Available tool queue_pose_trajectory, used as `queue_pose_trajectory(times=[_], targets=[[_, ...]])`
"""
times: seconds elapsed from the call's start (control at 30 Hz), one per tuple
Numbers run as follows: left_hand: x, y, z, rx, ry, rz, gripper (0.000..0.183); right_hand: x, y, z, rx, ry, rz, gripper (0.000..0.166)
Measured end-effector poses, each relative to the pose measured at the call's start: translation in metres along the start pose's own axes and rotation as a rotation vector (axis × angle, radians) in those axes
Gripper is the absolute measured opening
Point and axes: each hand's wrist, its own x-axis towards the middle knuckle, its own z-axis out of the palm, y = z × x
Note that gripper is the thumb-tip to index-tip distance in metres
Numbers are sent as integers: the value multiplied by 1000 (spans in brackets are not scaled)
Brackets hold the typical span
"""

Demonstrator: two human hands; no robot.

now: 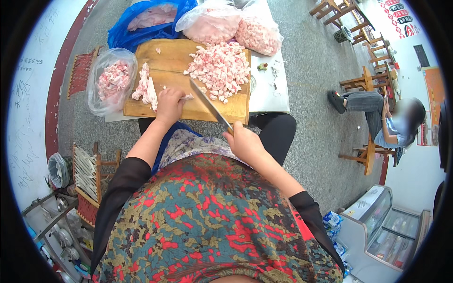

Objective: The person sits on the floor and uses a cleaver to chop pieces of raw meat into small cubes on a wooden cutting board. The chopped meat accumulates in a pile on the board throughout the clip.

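Note:
My right hand point(246, 142) is closed round the handle of a kitchen knife point(211, 106), whose blade slants up and left over the wooden cutting board point(159, 78). On the board my left hand point(170, 103) presses a small strip of pale pink, fatty raw meat point(188, 96), its end showing by the fingertips. Several longer meat strips point(145, 86) lie just left of that hand. A large heap of diced meat point(220, 69) covers the board's upper right, beyond the blade. One small scrap point(158, 50) sits alone near the board's far left edge.
An open clear bag of meat point(114, 79) stands left of the board. Beyond it are a blue bag of meat point(152, 17) and two clear bags of diced meat point(212, 26). The white tabletop point(270, 95) shows at right. A person point(393, 122) sits farther right, near a display freezer point(382, 226).

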Motion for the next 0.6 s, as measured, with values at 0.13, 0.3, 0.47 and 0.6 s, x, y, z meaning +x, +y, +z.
queue_pose_trajectory(times=[0.13,0.3,0.47,0.6], targets=[[-3,4,4,9,43,-7,15,3,-14,14,3,-92,-1,35],[-3,1,8,7,21,-22,12,48,-36,28,29,-24,-24,32],[-6,0,0,23,-2,-3,15,57,-26,32,53,1,-74,35],[-10,-10,-5,75,19,-31,17,23,5,10,45,-43,3,38]])
